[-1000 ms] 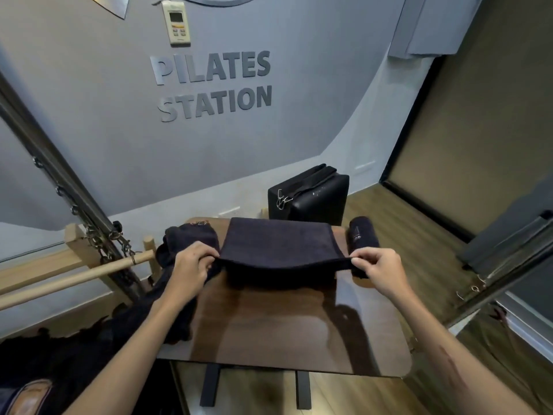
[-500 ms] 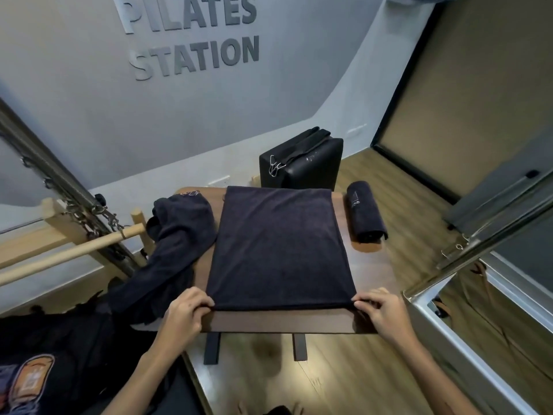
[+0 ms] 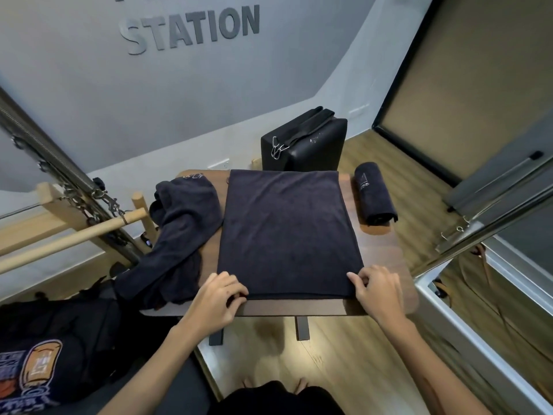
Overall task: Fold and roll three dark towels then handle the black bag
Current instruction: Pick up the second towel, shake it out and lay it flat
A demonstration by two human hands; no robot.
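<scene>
Grey wall [image 3: 89, 94] at rear, raised lettering "STATION" [image 3: 191, 28]; wood-look floor [image 3: 368, 369] below.

Worktop [image 3: 380, 244]: dark brown wood, rounded corners, on dark legs.

Folded towel [image 3: 287, 232]: dark, flat rectangle at centre of the worktop, far edge at the back rim, near edge just short of the front rim.

Left hand [image 3: 217, 298]: fingers curled, pinching the near left corner of the folded towel.

Right hand [image 3: 378, 290]: fingers curled, pinching the near right corner of the same towel.

Rolled towel [image 3: 374, 194]: dark cylinder with pale logo, on the worktop's right side, just beside the folded towel, not touching it.

Loose towel [image 3: 176, 232]: dark, crumpled heap on the left side, draping over the worktop's left edge.

Black bag [image 3: 311, 145]: boxy, upright, strap across the top, metal clips at its left end; stands behind the worktop's far edge.

Wooden bar [image 3: 74, 235] with chain and springs: at left.

Metal frame [image 3: 493, 205]: at right.
</scene>
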